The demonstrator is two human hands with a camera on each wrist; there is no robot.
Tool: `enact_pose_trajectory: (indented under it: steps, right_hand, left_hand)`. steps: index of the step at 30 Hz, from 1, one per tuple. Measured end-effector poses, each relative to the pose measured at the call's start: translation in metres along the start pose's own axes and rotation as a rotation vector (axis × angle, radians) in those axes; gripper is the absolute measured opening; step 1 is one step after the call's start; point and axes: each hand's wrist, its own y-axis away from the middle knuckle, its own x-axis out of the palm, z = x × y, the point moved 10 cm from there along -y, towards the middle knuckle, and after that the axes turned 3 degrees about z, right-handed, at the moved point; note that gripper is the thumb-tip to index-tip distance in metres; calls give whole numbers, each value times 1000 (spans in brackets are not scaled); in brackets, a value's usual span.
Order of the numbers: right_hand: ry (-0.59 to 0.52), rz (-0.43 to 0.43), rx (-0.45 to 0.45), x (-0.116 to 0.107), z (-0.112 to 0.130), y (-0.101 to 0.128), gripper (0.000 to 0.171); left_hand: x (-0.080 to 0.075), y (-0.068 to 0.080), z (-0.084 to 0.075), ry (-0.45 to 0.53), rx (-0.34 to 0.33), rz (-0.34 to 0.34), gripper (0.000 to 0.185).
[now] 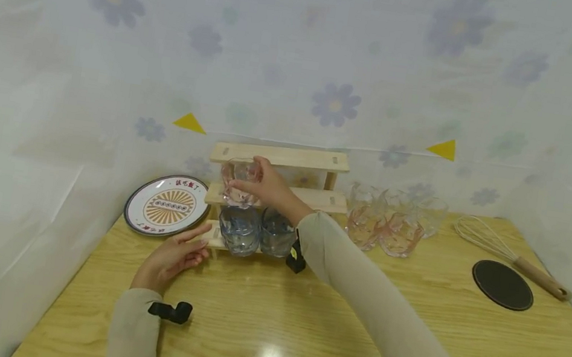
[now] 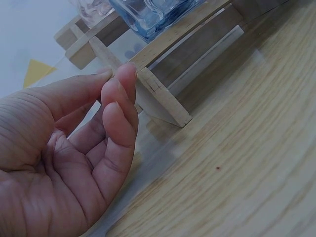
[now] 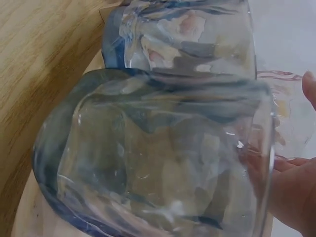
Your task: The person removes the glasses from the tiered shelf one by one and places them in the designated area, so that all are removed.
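Observation:
My right hand grips a clear pink-tinted glass between thumb and fingers, upright over the left end of the middle tier of a wooden three-tier rack. On the lowest tier two blue-tinted glasses stand side by side, a left one and a right one. These two fill most of the right wrist view, partly hiding the right hand. My left hand pinches the left end of the lowest tier, thumb and fingertips meeting at its wooden corner.
Several clear and pink glasses stand to the right of the rack. A patterned plate leans at the left. On the right lie a whisk and a black round coaster. A flowered curtain encloses the table.

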Motion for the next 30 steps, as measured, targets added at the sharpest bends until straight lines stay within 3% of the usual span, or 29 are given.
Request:
enact_pose_trajectory:
  steps: [6,16,30]
  right_hand:
    - [21,-54,-25,-4,-1,-2,91]
    - [-42,-88,-32,-6,-1,-3,88]
    - [-68,-127,-90,-9,13,-3,87]
  left_hand:
    - [1,1,-3,-7,-3,-3,59]
    - [4,4,-8,-14,12,5,57]
    - [0,3,-2,-21,0,-8,56]
